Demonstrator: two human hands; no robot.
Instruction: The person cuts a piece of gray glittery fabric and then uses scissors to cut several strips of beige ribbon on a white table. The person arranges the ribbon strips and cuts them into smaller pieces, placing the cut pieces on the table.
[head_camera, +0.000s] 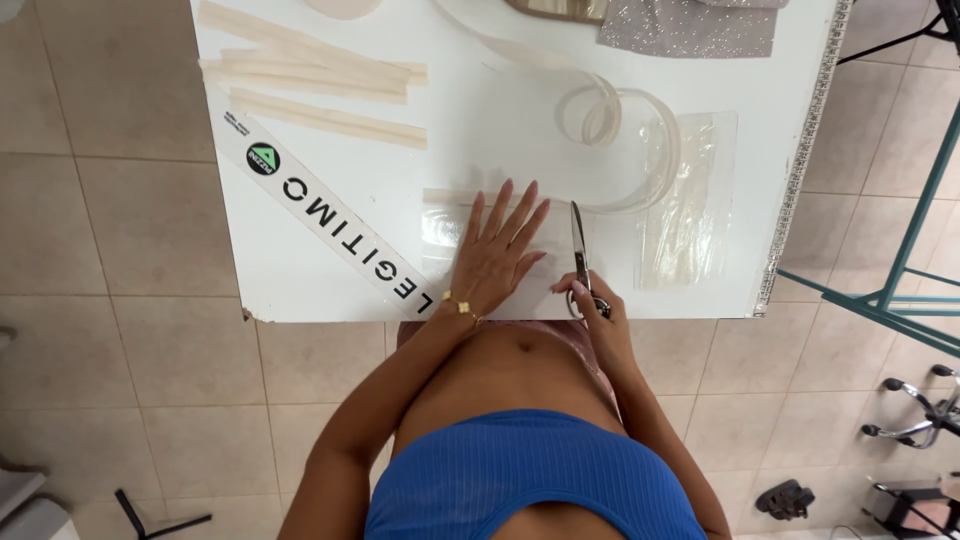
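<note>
Scissors (580, 258) sit in my right hand (590, 305), fingers closed thru the handles, blades near shut & pointing away along the edge of a clear plastic sheet (470, 225) at the white table (320, 290) front edge. Left hand (495, 255) lies flat on that sheet, fingers spread, gripping nothing. Sheet outline is hard to read — transparent on white. Clear strip coil (620, 130) and beige strips (310, 70) lie further back; top items cut off.
</note>
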